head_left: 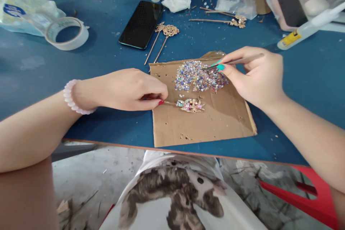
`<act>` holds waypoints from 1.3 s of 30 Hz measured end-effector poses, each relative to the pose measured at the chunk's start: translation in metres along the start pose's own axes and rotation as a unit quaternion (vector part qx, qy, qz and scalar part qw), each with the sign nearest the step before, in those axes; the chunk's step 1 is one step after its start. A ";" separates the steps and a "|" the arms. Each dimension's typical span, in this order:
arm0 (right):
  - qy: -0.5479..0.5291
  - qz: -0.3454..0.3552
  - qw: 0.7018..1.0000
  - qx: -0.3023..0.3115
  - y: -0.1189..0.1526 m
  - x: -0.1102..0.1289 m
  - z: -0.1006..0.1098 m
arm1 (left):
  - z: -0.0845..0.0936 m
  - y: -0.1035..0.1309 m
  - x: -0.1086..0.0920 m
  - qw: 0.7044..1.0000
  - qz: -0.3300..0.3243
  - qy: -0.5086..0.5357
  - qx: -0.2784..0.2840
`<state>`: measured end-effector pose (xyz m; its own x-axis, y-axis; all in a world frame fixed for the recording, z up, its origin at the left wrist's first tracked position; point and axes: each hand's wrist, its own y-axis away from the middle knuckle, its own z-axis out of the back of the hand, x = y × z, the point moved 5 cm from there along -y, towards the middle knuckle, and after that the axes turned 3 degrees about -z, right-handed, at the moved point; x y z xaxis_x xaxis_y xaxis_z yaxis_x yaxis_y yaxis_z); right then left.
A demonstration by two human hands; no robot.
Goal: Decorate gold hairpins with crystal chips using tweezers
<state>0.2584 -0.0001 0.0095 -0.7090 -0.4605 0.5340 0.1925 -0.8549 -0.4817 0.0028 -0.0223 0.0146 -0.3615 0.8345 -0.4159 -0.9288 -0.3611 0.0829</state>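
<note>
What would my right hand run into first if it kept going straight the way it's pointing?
Most likely the pile of small gems: the tweezers in your right hand point at it, their tips touching or just above it; depth is unclear.

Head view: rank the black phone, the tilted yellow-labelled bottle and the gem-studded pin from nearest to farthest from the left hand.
1. Gem-studded pin: its stem in the left hand.
2. Black phone: beyond the hand, on the blue tabletop.
3. Tilted yellow-labelled bottle: far right.
</note>
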 end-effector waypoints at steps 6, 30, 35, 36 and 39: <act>-0.003 -0.010 1.000 -0.005 0.000 0.000 0.000 | 0.000 0.001 0.001 1.000 0.004 -0.001 0.002; -0.084 0.104 0.984 0.114 0.025 0.039 -0.005 | 0.001 0.002 0.000 1.000 -0.011 0.000 0.006; -0.102 0.096 0.982 0.124 0.025 0.039 -0.005 | 0.001 0.001 0.000 1.000 -0.011 0.000 0.007; -0.103 0.095 0.982 0.125 0.025 0.040 -0.006 | 0.001 0.001 0.000 1.000 -0.011 0.001 0.007; -0.100 0.089 0.982 0.131 0.024 0.039 -0.006 | 0.001 0.001 0.000 1.000 -0.010 0.006 0.005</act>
<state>0.2315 -0.0378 0.0148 -0.5057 -0.6244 0.5953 0.4878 -0.7761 -0.3997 0.0019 -0.0226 0.0157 -0.3418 0.8364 -0.4284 -0.9368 -0.3396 0.0843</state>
